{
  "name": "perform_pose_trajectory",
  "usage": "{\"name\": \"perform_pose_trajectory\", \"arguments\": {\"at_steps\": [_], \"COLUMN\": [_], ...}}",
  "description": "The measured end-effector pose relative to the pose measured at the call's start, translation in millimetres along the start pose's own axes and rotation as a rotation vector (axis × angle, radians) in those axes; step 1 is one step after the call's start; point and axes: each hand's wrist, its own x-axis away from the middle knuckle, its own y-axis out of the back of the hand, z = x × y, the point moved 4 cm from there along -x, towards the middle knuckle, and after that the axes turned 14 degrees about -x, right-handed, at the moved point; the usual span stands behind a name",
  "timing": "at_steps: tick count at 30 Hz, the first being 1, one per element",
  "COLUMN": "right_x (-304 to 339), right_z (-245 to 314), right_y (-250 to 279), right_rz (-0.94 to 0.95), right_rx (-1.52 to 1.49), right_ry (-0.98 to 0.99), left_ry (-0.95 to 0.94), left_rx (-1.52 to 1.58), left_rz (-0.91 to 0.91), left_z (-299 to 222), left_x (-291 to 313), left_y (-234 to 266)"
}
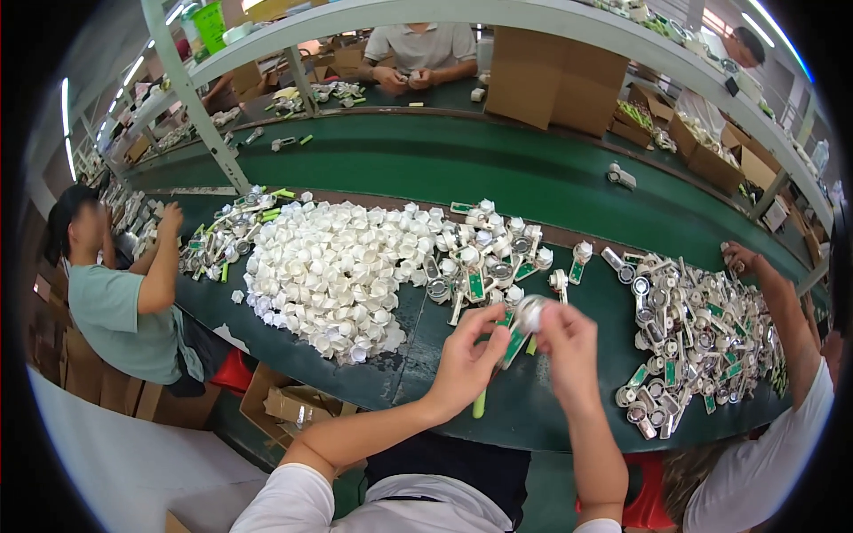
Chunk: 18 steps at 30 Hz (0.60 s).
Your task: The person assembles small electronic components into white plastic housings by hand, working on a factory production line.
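A gadget (pixel 520 336) with a flat green strip (pixel 513 351) and a round, shiny end (pixel 530 313) is up over the dark, scuffed surface (pixel 524 417). Pointy white caps (pixel 329 275) make a big heap nearby. The left hand (pixel 471 351) and right hand (pixel 569 342) pinch the gadget close together, arms reaching forward.

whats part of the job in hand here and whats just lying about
Likely the job:
green-board part in left hand and right hand
heaped white pieces
similar board parts

Apparently just lying about:
open carton below the table
green container, upper left
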Motion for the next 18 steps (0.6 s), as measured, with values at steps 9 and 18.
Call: {"name": "perform_pose_trajectory", "arguments": {"at_steps": [9, 18], "right_x": [-107, -222], "right_z": [16, 48], "right_y": [-15, -62], "right_rz": [0.109, -0.03], "right_rx": [0.276, -0.122], "right_ry": [0.078, 0.183], "left_ry": [-0.018, 0.027], "left_rx": [-0.227, -0.155], "left_rz": [-0.132, -0.11], "left_z": [31, 38], "left_x": [9, 21], "left_y": [42, 44]}}
